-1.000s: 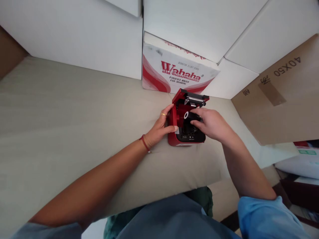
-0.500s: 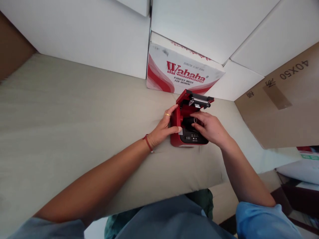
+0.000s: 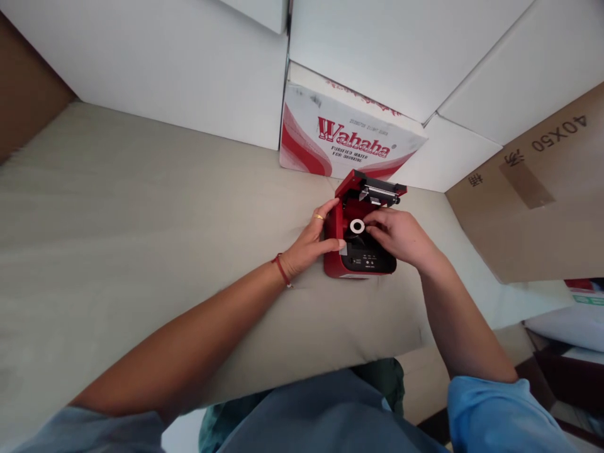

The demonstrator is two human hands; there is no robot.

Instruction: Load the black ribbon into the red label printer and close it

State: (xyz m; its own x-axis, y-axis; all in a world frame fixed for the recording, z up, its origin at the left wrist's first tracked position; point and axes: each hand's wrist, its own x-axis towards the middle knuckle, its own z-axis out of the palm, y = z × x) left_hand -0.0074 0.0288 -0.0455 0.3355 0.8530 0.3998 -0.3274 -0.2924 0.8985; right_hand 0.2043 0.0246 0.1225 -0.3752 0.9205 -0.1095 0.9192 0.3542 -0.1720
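A small red and black label printer (image 3: 368,258) stands with its lid (image 3: 353,184) raised. My left hand (image 3: 314,239) grips the printer's left side wall, its thumb over the front edge and its fingers along the rear. Inside the compartment is a small dark roll with a white ring-shaped end (image 3: 357,226), turned to face me. Reaching in from the right, my right hand (image 3: 394,233) pinches at the roll's right edge; part of the roll is hidden in the dark compartment.
Behind the printer stands a Wahaha water carton (image 3: 349,135) among white boxes (image 3: 198,69). A brown cardboard box (image 3: 533,189) is at the right. Everything in front rests on a beige padded surface (image 3: 165,201).
My right hand has turned the roll in the compartment, so its white ring end now faces me. My left hand stays on the printer's side.
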